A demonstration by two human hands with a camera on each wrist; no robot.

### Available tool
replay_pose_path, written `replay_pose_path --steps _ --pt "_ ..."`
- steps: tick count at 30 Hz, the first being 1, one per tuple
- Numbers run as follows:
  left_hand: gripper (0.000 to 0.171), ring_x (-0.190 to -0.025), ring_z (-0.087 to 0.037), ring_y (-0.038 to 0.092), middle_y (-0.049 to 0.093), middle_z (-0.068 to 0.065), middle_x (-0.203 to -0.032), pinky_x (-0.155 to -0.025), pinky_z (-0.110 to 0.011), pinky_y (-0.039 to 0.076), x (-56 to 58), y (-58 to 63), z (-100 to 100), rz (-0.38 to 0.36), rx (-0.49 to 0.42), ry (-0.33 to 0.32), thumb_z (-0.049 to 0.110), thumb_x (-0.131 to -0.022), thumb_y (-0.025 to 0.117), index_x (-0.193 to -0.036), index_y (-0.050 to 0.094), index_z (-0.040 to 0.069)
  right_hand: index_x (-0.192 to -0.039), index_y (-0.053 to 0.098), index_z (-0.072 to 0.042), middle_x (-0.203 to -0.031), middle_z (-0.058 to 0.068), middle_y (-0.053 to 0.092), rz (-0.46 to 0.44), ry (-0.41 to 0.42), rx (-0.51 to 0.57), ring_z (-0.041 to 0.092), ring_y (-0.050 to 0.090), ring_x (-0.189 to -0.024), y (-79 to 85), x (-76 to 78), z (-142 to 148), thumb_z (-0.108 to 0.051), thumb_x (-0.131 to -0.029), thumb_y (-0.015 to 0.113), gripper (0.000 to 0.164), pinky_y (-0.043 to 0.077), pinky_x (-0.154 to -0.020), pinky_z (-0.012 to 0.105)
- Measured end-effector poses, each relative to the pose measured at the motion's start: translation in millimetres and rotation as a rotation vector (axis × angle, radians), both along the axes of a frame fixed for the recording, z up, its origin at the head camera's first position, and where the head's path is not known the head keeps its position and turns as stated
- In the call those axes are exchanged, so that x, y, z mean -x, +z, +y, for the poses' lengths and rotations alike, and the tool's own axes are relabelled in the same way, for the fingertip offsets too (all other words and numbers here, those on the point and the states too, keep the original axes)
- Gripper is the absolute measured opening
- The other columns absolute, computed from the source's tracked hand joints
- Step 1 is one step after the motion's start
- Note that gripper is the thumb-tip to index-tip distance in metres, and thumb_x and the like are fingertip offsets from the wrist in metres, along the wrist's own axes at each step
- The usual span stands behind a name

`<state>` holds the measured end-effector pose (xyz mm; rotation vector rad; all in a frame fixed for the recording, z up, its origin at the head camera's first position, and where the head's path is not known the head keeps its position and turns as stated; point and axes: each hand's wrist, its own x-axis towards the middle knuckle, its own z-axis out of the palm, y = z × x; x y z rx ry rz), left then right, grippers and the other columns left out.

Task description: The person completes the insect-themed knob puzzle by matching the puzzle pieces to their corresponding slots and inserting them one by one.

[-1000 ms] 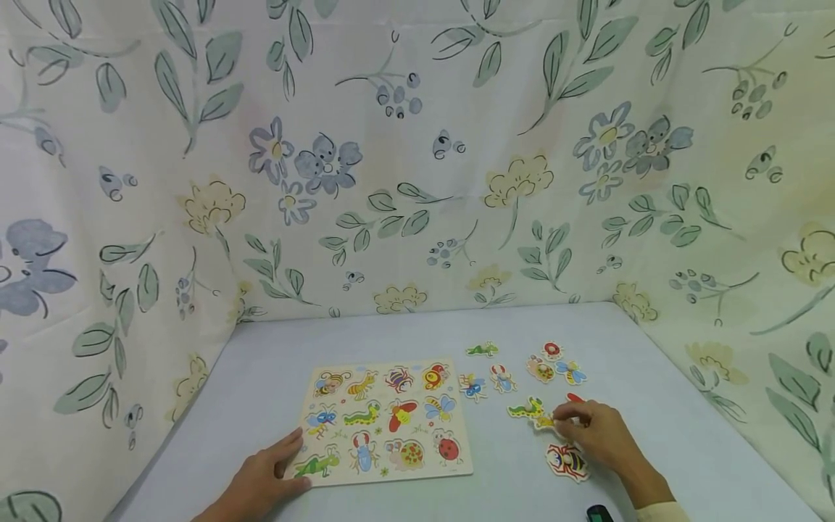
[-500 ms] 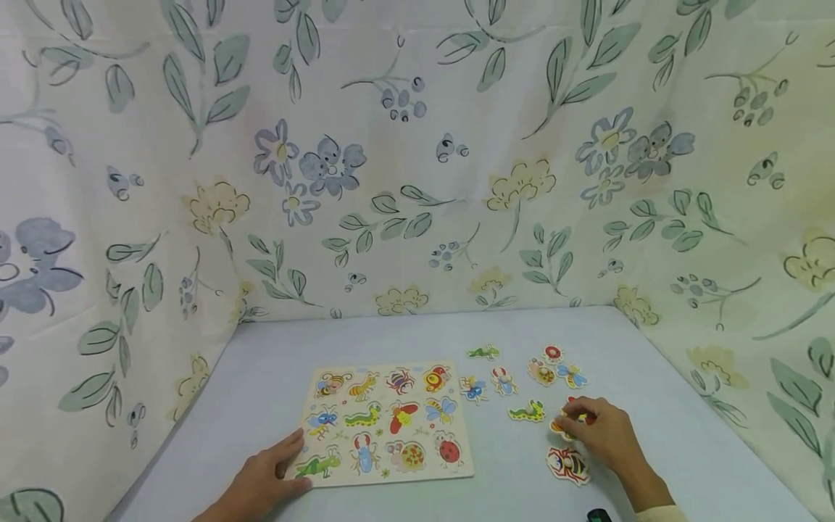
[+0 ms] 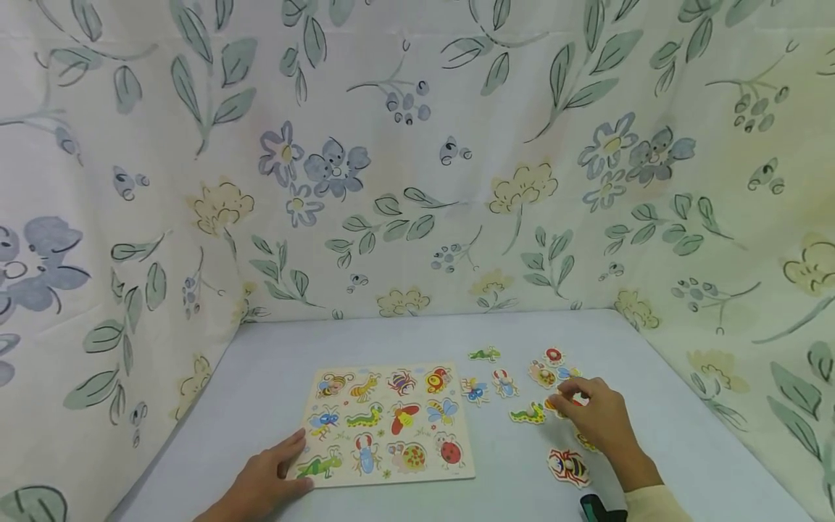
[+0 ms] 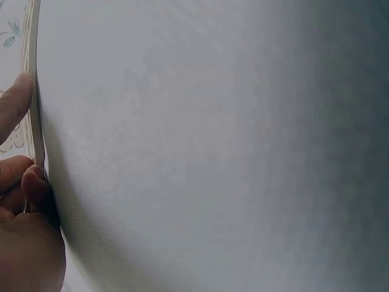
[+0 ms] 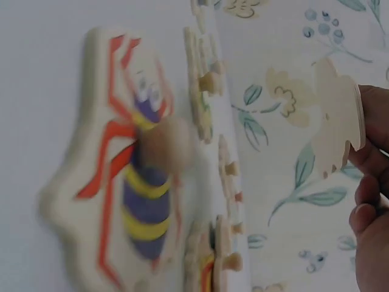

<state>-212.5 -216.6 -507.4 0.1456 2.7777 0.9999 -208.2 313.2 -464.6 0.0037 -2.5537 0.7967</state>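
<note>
My left hand (image 3: pixel 264 475) grips the near left corner of the wooden insect puzzle board (image 3: pixel 463 435), thumb along its front edge. The left wrist view shows fingertips against the side of the board (image 4: pixel 33 121). My right hand (image 3: pixel 596 417) pinches an orange-and-red insect puzzle piece (image 3: pixel 553 406), raised above the table. Its plain wooden underside shows in the right wrist view, while fingers hide much of its front. Beside that hand lie a caterpillar piece (image 3: pixel 528 413) and, nearer the person, a spider piece (image 3: pixel 569 466) with a round knob (image 5: pixel 167 146).
Several loose pieces lie right of the board: a grasshopper (image 3: pixel 485 354), a blue fly (image 3: pixel 475 391), a stag beetle (image 3: pixel 504 383), a snail (image 3: pixel 542 374) and a red round one (image 3: pixel 554 356). A dark object (image 3: pixel 600 509) is at the front edge. Floral cloth (image 3: pixel 417 181) surrounds the table.
My right hand has lifted the orange-and-red piece and moved slightly farther from the person, partly covering the blue-winged piece. The left hand stays at the board's corner.
</note>
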Motion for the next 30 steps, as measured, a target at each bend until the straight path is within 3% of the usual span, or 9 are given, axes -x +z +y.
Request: replay_pose_path --steps 6,16,23,30 --pt "0.091 -0.136 -0.039 0.030 0.035 -0.010 -0.150 -0.105 -0.056 0.031 -0.5 -1.2 -1 -0.014 -0.001 0.010 0.041 -0.063 0.085 -0.137 0.051 0.001 -0.086 0.071 -0.013 -0.084 0.001 0.060 0.060 0.042 0.033 0.026 0.057 -0.083 16.9 15.7 -21 -0.024 -0.081 0.081 0.015 0.047 -0.062 0.036" --pt "0.090 -0.137 -0.039 0.028 0.034 -0.008 -0.150 -0.106 -0.057 0.027 0.4 -1.7 -1 -0.014 -0.022 0.015 0.038 -0.062 0.086 -0.137 0.051 0.002 -0.093 0.073 -0.010 -0.086 0.001 0.060 0.080 0.068 0.090 0.025 0.055 -0.082 31.9 42.9 -67 -0.026 -0.082 0.079 0.021 0.048 -0.066 0.037" --pt "0.090 -0.136 -0.040 0.030 0.036 -0.009 -0.150 -0.106 -0.058 0.027 1.3 0.1 0 0.009 0.012 0.008 0.041 -0.063 0.086 -0.137 0.052 0.002 -0.092 0.073 -0.012 -0.080 -0.003 0.057 0.129 0.135 0.139 0.019 0.050 -0.079 42.3 61.9 -105 -0.025 -0.082 0.079 0.018 0.047 -0.066 0.035" --pt "0.091 -0.136 -0.040 0.029 0.035 -0.010 -0.150 -0.106 -0.058 0.028 0.7 -2.2 0 -0.018 -0.010 0.017 0.041 -0.062 0.086 -0.137 0.052 0.002 -0.088 0.072 -0.010 -0.074 -0.007 0.057 0.191 0.229 0.145 0.019 0.050 -0.075 52.5 75.8 -146 -0.021 -0.082 0.079 0.015 0.047 -0.064 0.034"
